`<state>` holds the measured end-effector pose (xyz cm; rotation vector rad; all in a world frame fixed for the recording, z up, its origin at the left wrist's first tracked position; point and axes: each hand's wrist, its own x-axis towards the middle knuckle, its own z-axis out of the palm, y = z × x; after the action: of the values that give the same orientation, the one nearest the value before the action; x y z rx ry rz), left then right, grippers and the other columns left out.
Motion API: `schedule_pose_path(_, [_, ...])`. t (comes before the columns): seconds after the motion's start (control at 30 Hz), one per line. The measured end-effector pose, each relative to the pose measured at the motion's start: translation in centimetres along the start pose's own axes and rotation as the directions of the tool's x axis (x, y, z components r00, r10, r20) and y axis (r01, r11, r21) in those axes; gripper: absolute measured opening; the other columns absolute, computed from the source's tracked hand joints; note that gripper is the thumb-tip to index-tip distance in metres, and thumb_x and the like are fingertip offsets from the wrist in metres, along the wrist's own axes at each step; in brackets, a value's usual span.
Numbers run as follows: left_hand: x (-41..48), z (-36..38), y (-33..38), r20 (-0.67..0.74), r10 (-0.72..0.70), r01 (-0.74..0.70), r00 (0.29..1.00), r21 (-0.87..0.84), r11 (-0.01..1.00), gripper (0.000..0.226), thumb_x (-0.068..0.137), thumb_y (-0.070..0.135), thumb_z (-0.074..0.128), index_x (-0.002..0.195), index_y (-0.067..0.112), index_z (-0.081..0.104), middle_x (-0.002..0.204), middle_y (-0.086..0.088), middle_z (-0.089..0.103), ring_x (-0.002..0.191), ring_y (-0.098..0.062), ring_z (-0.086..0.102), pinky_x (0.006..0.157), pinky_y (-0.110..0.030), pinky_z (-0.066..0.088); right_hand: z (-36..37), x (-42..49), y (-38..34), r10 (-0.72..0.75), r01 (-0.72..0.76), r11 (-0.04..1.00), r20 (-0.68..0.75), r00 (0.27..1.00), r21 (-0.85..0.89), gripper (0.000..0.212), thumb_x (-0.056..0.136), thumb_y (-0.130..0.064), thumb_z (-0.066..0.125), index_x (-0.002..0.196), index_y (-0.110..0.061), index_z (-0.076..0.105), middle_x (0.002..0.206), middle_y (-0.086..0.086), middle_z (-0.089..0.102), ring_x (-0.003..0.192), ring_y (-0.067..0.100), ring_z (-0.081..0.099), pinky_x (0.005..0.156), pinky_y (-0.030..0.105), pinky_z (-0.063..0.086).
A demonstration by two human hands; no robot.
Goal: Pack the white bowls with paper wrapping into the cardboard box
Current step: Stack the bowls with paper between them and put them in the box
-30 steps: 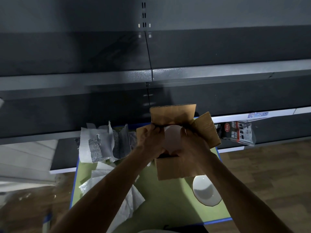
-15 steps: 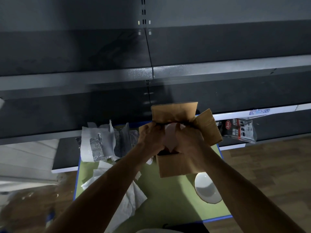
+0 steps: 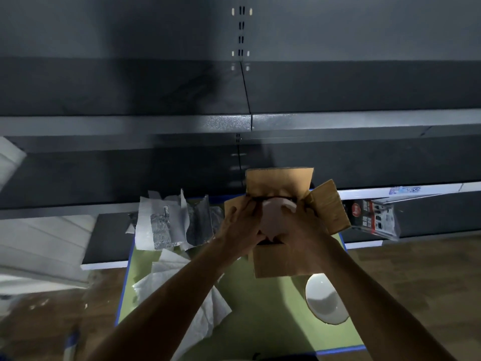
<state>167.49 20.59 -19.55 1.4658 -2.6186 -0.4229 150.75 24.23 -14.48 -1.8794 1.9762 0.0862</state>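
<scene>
Plainly, in the head view, both hands are at the mouth of the cardboard box (image 3: pixel 276 261), which stands with its flaps spread on the green table (image 3: pixel 273 324). The left hand (image 3: pixel 240 226) and the right hand (image 3: pixel 303 226) curl round a paper-wrapped bowl (image 3: pixel 273 217) from 9 and 3 o'clock and hold it in the opening, between the side flaps. To do this step well, I judge the bundle should go down level with the paper ends tucked beneath. The fingers should let go only once it sits on the bottom, so the wrap does not spring open or catch a flap. One bare white bowl (image 3: pixel 325 300) lies on the table at 5 o'clock from the box, unwrapped. Loose paper sheets (image 3: pixel 182 290) lie at 8 o'clock, and crumpled wrapping (image 3: pixel 166 222) lies at 9 o'clock. The inside of the box is hidden by the hands, so how deep the bundle sits, or whether other bowls lie under it, cannot be told. The light is dim. The table's near edge is cut off, and the printed packet (image 3: pixel 372 220) at 3 o'clock is too blurred to read.
</scene>
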Motion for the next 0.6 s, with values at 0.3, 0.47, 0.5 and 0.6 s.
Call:
schedule_pose_path(0.3, [-6.1,-2.3,-2.0,-0.211,0.032,-0.047,0.977,-0.066,0.997,0.038,0.094,0.036,0.046,0.126,0.017,0.054,0.125,-0.002,0.057,0.120,-0.022,0.049,0.097,-0.035,0.047,1.1,-0.4,-4.2,-0.373,0.373,0.927,-0.130,0.919,-0.021,0.037,0.085,-0.054,0.058,0.111,-0.028,0.059,0.110,-0.008,0.065,0.102,0.014,0.061,0.086,0.033,0.051])
schedule_pose_path(0.47, [-12.1,-1.6,-4.6,-0.248,-0.223,0.192,0.943,-0.141,0.971,0.025,0.090,0.023,0.065,0.115,0.021,0.063,0.113,-0.001,0.064,0.103,-0.018,0.056,0.086,-0.032,0.051,3.0,-2.8,-7.8,-0.501,0.497,0.853,-0.016,0.865,0.157,0.040,0.092,-0.040,0.060,0.129,-0.025,0.057,0.120,-0.005,0.061,0.102,0.011,0.060,0.078,0.022,0.046])
schedule_pose_path(0.5, [-13.3,-1.3,-5.1,-0.238,-0.279,0.248,0.930,-0.155,0.956,0.024,0.089,0.022,0.066,0.113,0.021,0.064,0.111,-0.001,0.065,0.101,-0.019,0.056,0.083,-0.032,0.051,3.7,-3.0,-8.3,-0.510,0.503,0.846,-0.003,0.860,0.180,0.040,0.092,-0.037,0.060,0.130,-0.023,0.057,0.121,-0.004,0.061,0.103,0.012,0.060,0.076,0.018,0.043])
schedule_pose_path(0.6, [-16.8,-0.1,-6.3,-0.189,-0.445,0.416,0.875,-0.175,0.892,0.027,0.086,0.021,0.070,0.113,0.019,0.067,0.108,-0.005,0.066,0.100,-0.025,0.058,0.081,-0.038,0.051,6.1,-3.5,-10.0,-0.559,0.548,0.818,0.013,0.829,0.172,0.039,0.091,-0.034,0.061,0.128,-0.021,0.059,0.120,-0.003,0.064,0.104,0.013,0.061,0.079,0.015,0.044])
